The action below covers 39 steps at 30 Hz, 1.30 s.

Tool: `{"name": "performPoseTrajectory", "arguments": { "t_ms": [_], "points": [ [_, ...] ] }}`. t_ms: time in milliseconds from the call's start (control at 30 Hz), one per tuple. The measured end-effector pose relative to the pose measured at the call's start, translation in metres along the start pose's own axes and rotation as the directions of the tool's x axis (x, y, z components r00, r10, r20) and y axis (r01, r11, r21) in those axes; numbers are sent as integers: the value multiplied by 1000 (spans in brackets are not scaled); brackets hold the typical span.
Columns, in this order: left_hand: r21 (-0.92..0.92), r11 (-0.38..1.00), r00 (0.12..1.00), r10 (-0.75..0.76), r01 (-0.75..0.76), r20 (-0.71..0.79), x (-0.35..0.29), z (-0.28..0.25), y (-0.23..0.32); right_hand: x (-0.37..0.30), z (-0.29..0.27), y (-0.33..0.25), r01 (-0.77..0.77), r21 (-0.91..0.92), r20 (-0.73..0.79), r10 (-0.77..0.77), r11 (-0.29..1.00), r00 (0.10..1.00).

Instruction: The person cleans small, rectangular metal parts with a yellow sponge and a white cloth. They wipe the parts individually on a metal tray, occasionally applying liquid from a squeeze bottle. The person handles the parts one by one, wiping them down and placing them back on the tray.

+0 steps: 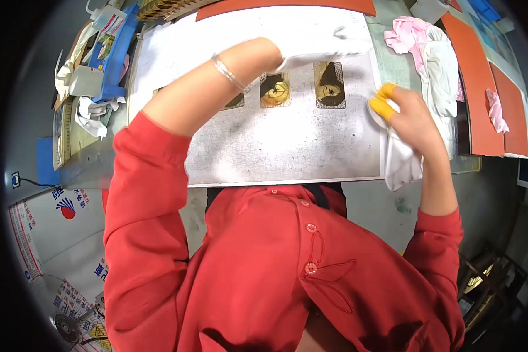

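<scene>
Right hand (413,120), yellow covers (383,109) on two fingertips, is closed round a white cloth (403,167) hanging beside the right edge of a speckled board (264,152). Left hand (320,53), gloved in white, reaches past the dark-and-gold panels (274,90) on the board; it blurs into the pale surface, so I can't tell whether it grips anything.

From where I stand, work looks under way: cloth in hand, panels laid in a row, the left one partly behind the forearm. Which are finished and which remain, I can't judge.

At the desk's far left, a blue tray (108,92) holds a labelled white bottle (110,21) and small packets I can't make out. Just beside it stands a whitish container (87,81), its contents hidden.
</scene>
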State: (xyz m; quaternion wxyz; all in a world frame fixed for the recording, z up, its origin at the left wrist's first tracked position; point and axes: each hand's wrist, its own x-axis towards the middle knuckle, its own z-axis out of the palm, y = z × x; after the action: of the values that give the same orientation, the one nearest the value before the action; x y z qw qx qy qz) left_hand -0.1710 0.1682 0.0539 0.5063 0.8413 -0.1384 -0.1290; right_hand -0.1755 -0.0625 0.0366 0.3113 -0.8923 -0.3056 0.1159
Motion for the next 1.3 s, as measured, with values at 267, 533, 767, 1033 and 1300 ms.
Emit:
{"name": "performPoseTrajectory", "arguments": {
  "t_ms": [267,533,767,1033,1300],
  "points": [
    [821,551,964,101,151,-246,-62,26,-32,85,40,-17,23,-310,1,-24,950,1000],
    [808,563,911,219,175,-350,-58,39,-48,104,54,-30,-86,-342,19,99,936,995],
    [814,561,929,200,153,-313,-57,35,-53,87,62,-32,-92,-328,-1,97,940,995],
    [853,519,945,252,50,-209,-55,31,-55,64,64,-43,-123,-317,-4,128,940,992],
    [884,466,964,249,-38,-90,-51,25,-53,45,68,-50,-170,-356,16,188,919,982]
  ]
}}
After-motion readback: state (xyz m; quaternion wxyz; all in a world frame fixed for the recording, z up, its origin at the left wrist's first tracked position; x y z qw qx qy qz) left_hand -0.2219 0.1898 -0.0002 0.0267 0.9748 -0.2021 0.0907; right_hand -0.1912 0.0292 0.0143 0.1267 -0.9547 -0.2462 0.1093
